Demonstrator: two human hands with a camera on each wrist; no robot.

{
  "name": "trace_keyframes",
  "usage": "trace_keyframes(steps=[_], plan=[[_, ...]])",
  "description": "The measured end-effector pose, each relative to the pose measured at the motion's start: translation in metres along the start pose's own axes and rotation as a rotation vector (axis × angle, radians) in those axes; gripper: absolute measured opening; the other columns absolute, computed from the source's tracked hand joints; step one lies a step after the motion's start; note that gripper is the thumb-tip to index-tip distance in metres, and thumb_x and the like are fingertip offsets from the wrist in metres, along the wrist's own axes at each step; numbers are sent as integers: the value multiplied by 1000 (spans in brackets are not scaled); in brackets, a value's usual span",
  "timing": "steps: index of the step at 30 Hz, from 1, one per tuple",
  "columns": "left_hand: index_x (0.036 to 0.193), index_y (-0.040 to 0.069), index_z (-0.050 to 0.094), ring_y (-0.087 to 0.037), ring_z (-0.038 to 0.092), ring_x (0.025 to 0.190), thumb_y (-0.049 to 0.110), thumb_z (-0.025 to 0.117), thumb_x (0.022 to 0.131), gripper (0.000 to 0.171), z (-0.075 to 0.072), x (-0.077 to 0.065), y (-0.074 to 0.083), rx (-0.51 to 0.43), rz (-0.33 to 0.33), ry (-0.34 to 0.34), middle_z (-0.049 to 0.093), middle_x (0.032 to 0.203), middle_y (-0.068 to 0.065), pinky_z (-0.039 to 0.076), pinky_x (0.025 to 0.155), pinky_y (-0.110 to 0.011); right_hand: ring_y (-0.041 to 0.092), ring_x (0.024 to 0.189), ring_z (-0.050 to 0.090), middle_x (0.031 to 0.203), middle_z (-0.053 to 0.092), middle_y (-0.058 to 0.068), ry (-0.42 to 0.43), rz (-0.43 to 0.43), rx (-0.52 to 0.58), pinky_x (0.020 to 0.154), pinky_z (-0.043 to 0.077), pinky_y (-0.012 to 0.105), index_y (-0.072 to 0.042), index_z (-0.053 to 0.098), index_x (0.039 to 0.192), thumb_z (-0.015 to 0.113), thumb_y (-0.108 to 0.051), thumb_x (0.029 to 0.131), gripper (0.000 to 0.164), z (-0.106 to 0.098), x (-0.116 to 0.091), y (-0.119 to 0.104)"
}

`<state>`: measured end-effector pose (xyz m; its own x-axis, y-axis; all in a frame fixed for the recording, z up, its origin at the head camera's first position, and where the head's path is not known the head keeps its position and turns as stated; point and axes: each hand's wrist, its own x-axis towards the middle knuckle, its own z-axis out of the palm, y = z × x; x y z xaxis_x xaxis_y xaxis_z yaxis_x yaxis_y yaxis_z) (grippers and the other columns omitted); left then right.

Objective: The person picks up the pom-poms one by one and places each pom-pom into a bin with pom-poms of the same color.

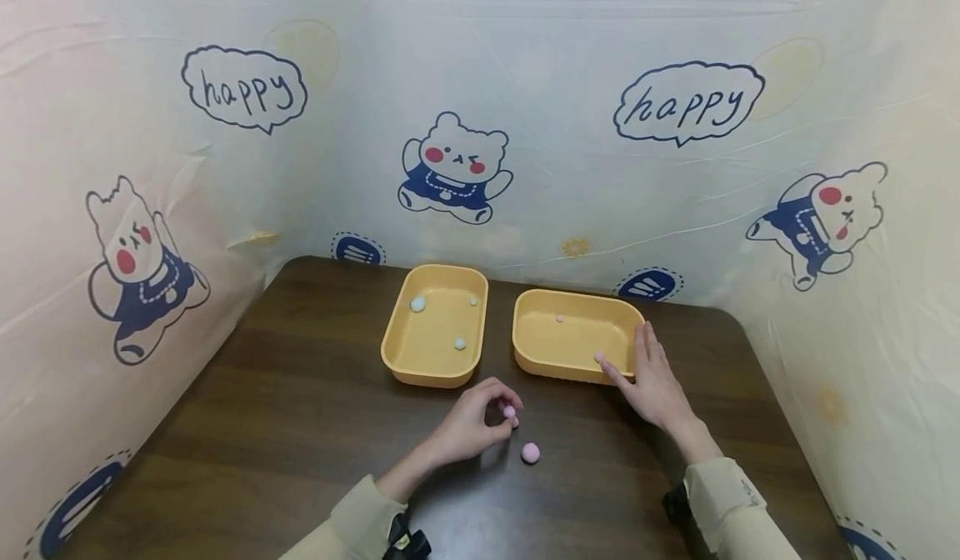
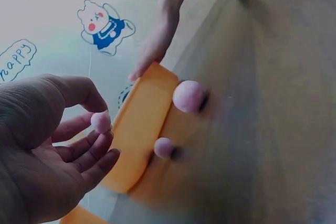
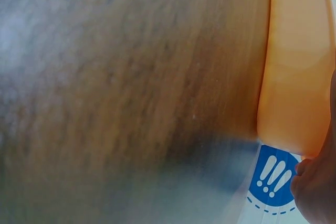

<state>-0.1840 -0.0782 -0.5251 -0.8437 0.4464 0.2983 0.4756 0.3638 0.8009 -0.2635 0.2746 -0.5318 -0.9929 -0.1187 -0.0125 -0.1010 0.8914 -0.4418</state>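
Between thumb and index finger, my left hand (image 1: pixel 468 427) pinches a small pink ball (image 2: pixel 101 123) just above the table. Two more pink balls lie on the table near it: a larger one (image 1: pixel 530 453) and a smaller one (image 2: pixel 164 147), partly hidden by the hand in the head view. My right hand (image 1: pixel 660 385) rests at the right end of the right yellow tray (image 1: pixel 577 371), fingers extended along its edge and thumb over the front rim. Inside that tray are two pink balls, one (image 1: pixel 599 357) close to the thumb and a tiny one (image 1: pixel 559 318) farther back.
A second yellow tray (image 1: pixel 431 379) stands to the left, with light blue balls (image 1: pixel 417 304) of differing sizes in it. Both trays sit near the back of the dark wooden table (image 1: pixel 300 410). A printed cloth (image 1: pixel 555 202) hangs behind and along both sides.
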Motion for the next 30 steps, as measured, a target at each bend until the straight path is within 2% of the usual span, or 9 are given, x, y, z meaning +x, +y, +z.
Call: trace_keyframes(steps=[5,7,10,11,14,17,18,21,30], plan=[[110,1,74,-18,67,100,-3,78,93,19,-2,11,10,16,-100,-19,68,105,-5,60,95,-37,63,165,10,183,-13,25,-4,8,-1,129,19,78,-2,-11,174,45,-78,105,117,1,1,1],[110,1,74,-20,66,100,-3,77,93,18,-1,14,4,13,-92,-15,67,106,-6,61,95,-41,63,165,10,183,-14,25,-4,11,0,129,19,78,-3,-12,174,45,-79,105,117,1,1,1],[110,11,75,-7,64,98,4,76,93,18,9,21,-29,-11,-40,33,66,105,6,59,91,-31,63,165,10,183,-14,24,-4,11,0,129,18,78,-3,-12,173,45,-79,105,117,1,1,0],[110,11,74,-7,64,98,5,76,93,18,9,22,-31,-13,-37,37,65,105,6,58,90,-29,63,165,10,183,-14,25,-5,11,-1,129,18,78,-3,-12,173,45,-79,105,117,1,1,0],[110,20,74,1,61,99,10,77,93,20,19,29,-59,-27,-16,66,63,104,14,55,90,-21,63,165,10,183,-14,25,-7,13,-5,130,18,78,-3,-12,173,44,-79,105,117,1,2,0],[112,15,74,-11,65,102,6,76,94,20,8,33,-31,-36,-58,34,66,107,3,57,93,-30,63,165,10,183,-14,25,-7,15,-11,129,19,78,-2,-12,173,44,-80,105,117,1,2,0],[112,15,74,-11,65,102,5,76,94,21,8,34,-29,-41,-58,35,66,108,4,57,93,-30,63,165,11,183,-14,25,-8,15,-12,129,19,78,-2,-12,173,44,-80,105,117,1,2,0],[113,6,74,-18,65,102,1,74,94,19,-4,38,4,-39,-77,17,68,109,-6,58,94,-38,63,164,11,183,-14,25,-7,11,-12,129,19,78,-2,-12,173,44,-79,105,117,0,2,0],[114,2,73,-14,63,96,-1,71,94,20,-2,56,-2,0,-19,51,68,107,-8,55,87,-25,64,164,10,183,-15,25,-13,14,-4,129,20,78,-3,-12,173,44,-79,105,117,1,1,-1]])
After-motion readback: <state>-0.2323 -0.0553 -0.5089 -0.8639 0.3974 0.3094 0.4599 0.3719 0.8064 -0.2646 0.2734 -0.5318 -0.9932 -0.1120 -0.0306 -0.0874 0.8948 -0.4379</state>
